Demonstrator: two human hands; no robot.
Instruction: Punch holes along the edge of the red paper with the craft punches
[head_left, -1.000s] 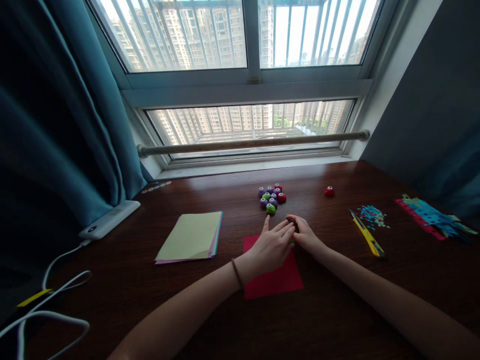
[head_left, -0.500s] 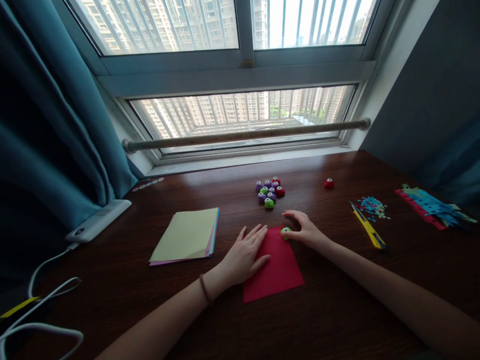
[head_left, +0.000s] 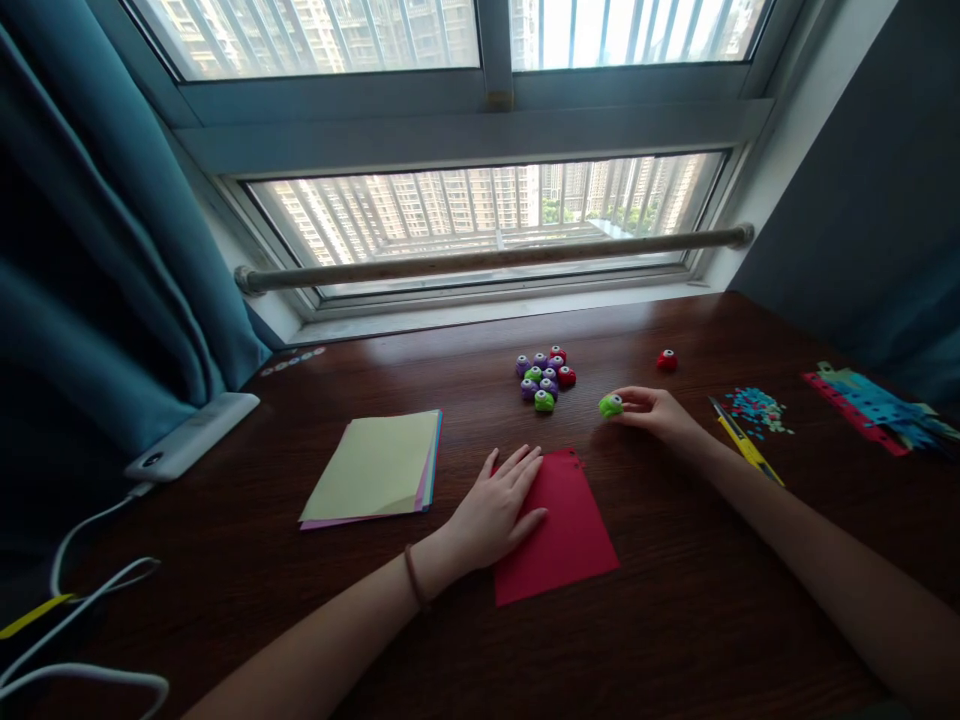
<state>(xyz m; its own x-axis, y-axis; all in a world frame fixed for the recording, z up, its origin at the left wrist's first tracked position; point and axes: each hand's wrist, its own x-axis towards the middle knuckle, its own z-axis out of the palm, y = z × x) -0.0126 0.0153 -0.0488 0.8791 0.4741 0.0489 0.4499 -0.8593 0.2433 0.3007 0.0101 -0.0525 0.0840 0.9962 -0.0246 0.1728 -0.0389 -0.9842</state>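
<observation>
My left hand [head_left: 493,505] lies flat with fingers spread on the left edge of a red paper sheet [head_left: 566,530] on the dark wooden table [head_left: 675,620]. My right hand [head_left: 656,410] pinches a small green punch [head_left: 610,405] just above the table, to the right of a cluster of several purple, green and red punches [head_left: 545,378]. The red sheet shows small notches at its top right corner [head_left: 574,458].
A lone red punch [head_left: 666,360] sits further back right. A yellow utility knife [head_left: 746,445], paper confetti [head_left: 757,410] and punched paper strips [head_left: 877,410] lie at right. A stack of coloured paper [head_left: 379,465] lies at left, with a white power bank [head_left: 191,435] and cables [head_left: 82,600].
My right hand lifted the green punch off the red sheet's top corner and carried it back and right. My left hand slid down and stayed flat on the sheet.
</observation>
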